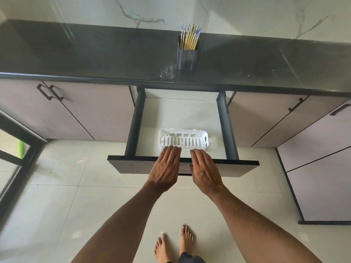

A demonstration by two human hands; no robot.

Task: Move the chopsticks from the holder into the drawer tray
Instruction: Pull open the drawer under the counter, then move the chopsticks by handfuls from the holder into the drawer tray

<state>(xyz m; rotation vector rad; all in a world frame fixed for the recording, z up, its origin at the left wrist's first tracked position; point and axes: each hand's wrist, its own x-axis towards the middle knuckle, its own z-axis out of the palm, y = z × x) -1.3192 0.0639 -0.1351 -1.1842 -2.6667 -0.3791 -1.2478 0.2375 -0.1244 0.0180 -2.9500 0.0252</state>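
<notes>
Standing upright in the dark holder (188, 57) on the black table (95, 59), the chopsticks (190, 36) are untouched. Below, the drawer (182, 118) is open, the white slotted tray (183, 139) inside. Left hand (166, 168) and right hand (206, 170) lie flat, fingers extended, empty, over the drawer's front edge.
</notes>
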